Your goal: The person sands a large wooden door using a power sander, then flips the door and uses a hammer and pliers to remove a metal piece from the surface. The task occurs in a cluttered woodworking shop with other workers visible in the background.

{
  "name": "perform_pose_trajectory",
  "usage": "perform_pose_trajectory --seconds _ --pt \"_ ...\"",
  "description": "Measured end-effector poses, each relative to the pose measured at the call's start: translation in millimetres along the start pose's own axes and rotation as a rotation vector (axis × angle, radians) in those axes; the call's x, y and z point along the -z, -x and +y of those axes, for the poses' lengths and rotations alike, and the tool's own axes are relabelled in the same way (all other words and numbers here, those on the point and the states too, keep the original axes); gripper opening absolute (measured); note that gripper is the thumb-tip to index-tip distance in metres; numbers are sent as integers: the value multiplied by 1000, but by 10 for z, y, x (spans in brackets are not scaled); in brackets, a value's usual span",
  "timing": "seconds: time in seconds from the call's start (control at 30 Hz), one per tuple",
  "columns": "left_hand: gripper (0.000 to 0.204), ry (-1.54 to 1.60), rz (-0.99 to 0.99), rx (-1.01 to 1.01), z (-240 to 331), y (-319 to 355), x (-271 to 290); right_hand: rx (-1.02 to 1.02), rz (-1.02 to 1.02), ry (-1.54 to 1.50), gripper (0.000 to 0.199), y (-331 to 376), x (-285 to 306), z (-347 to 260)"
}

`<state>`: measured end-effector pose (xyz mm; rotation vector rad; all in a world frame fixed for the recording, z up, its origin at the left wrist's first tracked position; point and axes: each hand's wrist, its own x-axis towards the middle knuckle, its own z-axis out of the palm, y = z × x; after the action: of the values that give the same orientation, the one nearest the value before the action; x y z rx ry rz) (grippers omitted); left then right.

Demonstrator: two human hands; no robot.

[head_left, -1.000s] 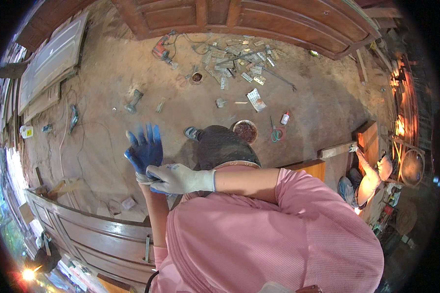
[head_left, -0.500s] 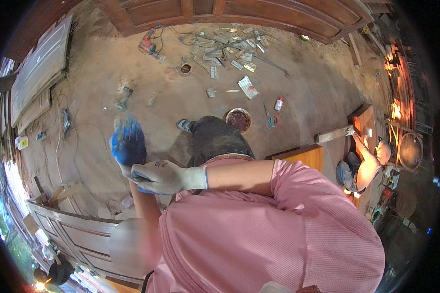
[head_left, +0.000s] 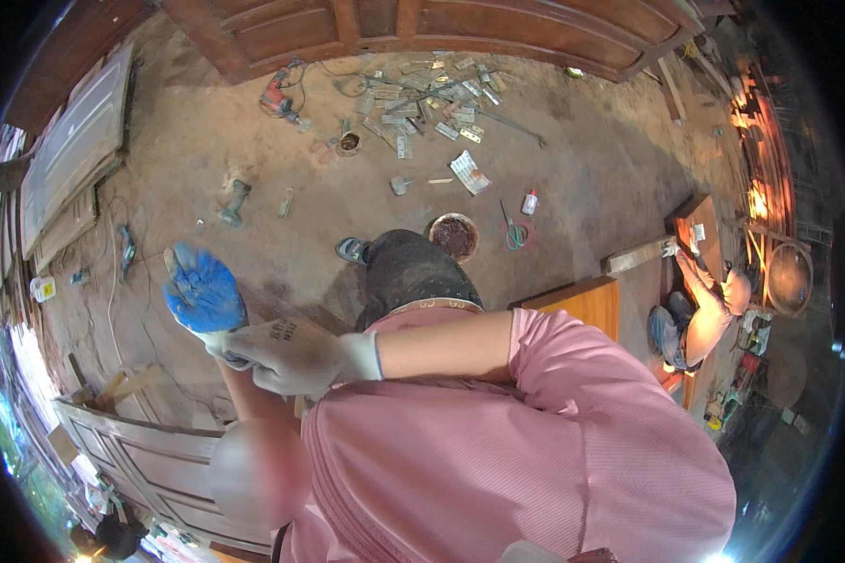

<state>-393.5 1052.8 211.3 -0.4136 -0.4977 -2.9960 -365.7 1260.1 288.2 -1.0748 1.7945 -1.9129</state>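
My left hand (head_left: pixel 204 289) is raised left of my knee, in a grey work glove with a blue coated palm. Its palm is turned up and the fingers are stretched out, holding nothing. Across the left wrist lies my right hand (head_left: pixel 296 357), in a matching glove with its grey back showing. The right fingers are closed on the cuff of the left glove (head_left: pixel 218 342); their tips are partly hidden. Beyond my knees stands a round tub of dark brown stuff (head_left: pixel 453 236). Green-handled scissors (head_left: pixel 514 233) and a small white bottle (head_left: pixel 530 203) lie to its right.
Many metal hinges (head_left: pixel 422 105) are scattered ahead, beside a red corded drill (head_left: pixel 277 97). A cordless drill (head_left: pixel 236 203) lies on the left floor. Wooden door panels (head_left: pixel 291 38) stand along the far side. At right, a co-worker (head_left: pixel 709 314) crouches over a wooden board (head_left: pixel 693 225).
Both hands have shifted left together, and the left palm has tilted leftward, its fingers now sharper. The right hand keeps its hold on the cuff. The co-worker has barely moved.
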Motion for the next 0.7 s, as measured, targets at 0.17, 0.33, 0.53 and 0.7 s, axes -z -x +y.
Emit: perform_pose_trajectory --seconds 0.17,0.33,0.53,0.7 --pt "52 -1234 892 -605 -207 -177 -408 -216 -52 205 9 -529 102 -88" --pt "60 -794 835 -114 198 -239 -690 410 61 450 16 -394 -297 13" --pt "73 -118 -48 -434 294 -47 -956 -256 41 -32 19 -310 -457 168" --pt "78 -173 -434 -556 2 29 -1463 -166 -236 218 28 308 -672 236"
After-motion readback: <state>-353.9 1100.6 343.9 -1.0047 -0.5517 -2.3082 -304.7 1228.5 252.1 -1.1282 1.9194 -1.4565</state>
